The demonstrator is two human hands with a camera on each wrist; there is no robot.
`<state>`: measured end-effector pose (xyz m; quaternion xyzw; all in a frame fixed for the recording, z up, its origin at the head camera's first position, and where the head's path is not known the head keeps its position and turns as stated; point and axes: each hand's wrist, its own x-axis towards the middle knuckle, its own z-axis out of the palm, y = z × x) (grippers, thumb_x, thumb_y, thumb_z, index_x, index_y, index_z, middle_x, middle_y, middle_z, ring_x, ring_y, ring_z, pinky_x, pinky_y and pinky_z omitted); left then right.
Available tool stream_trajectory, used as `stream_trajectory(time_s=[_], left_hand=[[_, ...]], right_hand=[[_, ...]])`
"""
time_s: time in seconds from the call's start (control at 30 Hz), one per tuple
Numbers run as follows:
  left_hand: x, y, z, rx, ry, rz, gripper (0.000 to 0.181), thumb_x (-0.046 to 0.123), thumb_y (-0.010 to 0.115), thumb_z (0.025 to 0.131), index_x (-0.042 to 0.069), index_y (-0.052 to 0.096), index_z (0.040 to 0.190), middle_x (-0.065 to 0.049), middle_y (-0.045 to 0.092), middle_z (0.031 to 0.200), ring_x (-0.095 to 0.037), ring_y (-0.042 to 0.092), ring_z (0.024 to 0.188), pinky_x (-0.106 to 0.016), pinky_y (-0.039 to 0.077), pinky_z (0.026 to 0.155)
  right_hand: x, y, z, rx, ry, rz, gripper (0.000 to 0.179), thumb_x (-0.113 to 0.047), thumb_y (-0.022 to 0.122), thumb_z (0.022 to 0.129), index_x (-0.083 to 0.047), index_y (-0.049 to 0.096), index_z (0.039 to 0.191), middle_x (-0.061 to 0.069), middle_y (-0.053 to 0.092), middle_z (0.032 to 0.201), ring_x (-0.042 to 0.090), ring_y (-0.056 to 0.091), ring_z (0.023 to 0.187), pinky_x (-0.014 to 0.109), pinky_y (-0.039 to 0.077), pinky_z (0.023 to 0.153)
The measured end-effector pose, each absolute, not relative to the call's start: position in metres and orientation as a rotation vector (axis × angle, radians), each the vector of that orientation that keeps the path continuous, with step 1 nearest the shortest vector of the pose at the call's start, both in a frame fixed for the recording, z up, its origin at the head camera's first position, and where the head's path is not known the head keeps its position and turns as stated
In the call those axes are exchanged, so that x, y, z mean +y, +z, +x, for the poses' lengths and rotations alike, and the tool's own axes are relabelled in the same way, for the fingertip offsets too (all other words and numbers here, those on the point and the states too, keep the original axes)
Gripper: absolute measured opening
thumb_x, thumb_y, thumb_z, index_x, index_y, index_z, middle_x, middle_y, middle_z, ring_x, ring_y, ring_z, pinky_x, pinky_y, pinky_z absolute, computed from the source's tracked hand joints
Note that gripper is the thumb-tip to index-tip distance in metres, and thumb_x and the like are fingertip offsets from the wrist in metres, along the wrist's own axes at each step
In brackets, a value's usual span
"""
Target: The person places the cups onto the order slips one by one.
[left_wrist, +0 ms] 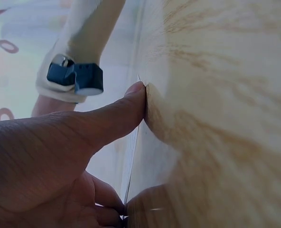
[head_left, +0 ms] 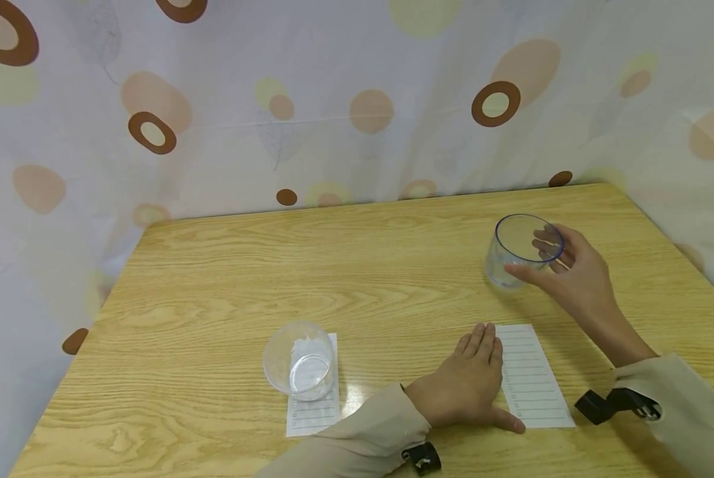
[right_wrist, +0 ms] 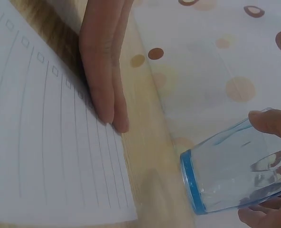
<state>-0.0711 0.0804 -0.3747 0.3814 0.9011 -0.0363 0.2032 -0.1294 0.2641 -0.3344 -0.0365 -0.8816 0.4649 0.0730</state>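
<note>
My right hand (head_left: pixel 580 279) holds a clear glass cup (head_left: pixel 500 265) with a blue rim, thumb on the near side and fingers round the far side. The cup is upright over the right part of the table; in the right wrist view a blue band (right_wrist: pixel 193 183) shows at one end of it. My left hand (head_left: pixel 461 392) lies flat, fingers straight and together, along the left edge of a white lined paper sheet (head_left: pixel 536 378) with small checkboxes. Its thumb points right, near the sheet's lower edge, and its fingertips overlap the upper left corner.
A clear round container (head_left: pixel 299 362) stands at the left on a second lined sheet (head_left: pixel 303 425). The wood-grain table (head_left: pixel 213 299) ends at the back against a patterned cloth (head_left: pixel 321 60). Black bands with small devices (head_left: pixel 596 406) circle both wrists.
</note>
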Motion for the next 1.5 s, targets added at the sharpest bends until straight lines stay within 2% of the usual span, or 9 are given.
stream_trajectory(time_s=[0.1,0.6,0.83,1.23,1.5], left_hand=[[0.08,-0.375,-0.071,2.519,-0.095,1.052,0.113,0.082,0.046,0.076,0.01,0.01,0.155,-0.007,-0.001,0.161,-0.019,-0.005,0.147,-0.026,0.007,0.117],[0.077,-0.376,-0.071,2.514,-0.081,1.061,0.111,0.081,0.046,0.077,0.01,0.011,0.155,-0.008,0.0,0.161,-0.02,-0.005,0.147,-0.027,0.007,0.117],[0.076,-0.376,-0.071,2.524,-0.088,1.059,0.111,0.081,0.045,0.078,0.009,0.01,0.155,-0.008,0.0,0.161,-0.02,-0.005,0.147,-0.026,0.007,0.117],[0.077,-0.375,-0.071,2.538,-0.064,1.078,0.112,0.081,0.046,0.077,0.009,0.011,0.155,-0.008,0.0,0.162,-0.019,-0.005,0.147,-0.027,0.005,0.117],[0.078,-0.376,-0.071,2.56,-0.072,1.058,0.113,0.083,0.048,0.075,0.011,0.013,0.155,-0.006,0.001,0.162,-0.019,-0.005,0.147,-0.025,0.005,0.117]], right_hand=[[0.264,-0.333,-0.124,-2.634,1.405,-0.094,0.088,-0.03,0.079,0.082,-0.01,0.028,0.151,0.012,0.045,0.145,0.023,0.046,0.131,0.006,0.037,0.095],[0.265,-0.333,-0.093,-2.601,1.473,-0.046,0.083,-0.015,0.078,0.082,-0.013,0.03,0.15,-0.004,0.048,0.139,-0.002,0.049,0.12,0.007,0.039,0.094],[0.267,-0.336,-0.082,-2.596,1.469,-0.024,0.082,-0.014,0.078,0.083,-0.011,0.031,0.15,0.001,0.049,0.14,-0.002,0.048,0.121,0.005,0.037,0.094],[0.272,-0.346,-0.053,-2.616,1.478,-0.029,0.083,-0.008,0.079,0.081,-0.013,0.032,0.149,-0.01,0.05,0.139,-0.01,0.047,0.118,0.004,0.035,0.094],[0.274,-0.355,-0.03,-2.632,1.463,-0.021,0.084,-0.004,0.079,0.079,-0.014,0.032,0.148,-0.011,0.05,0.139,-0.013,0.045,0.117,0.002,0.034,0.092]])
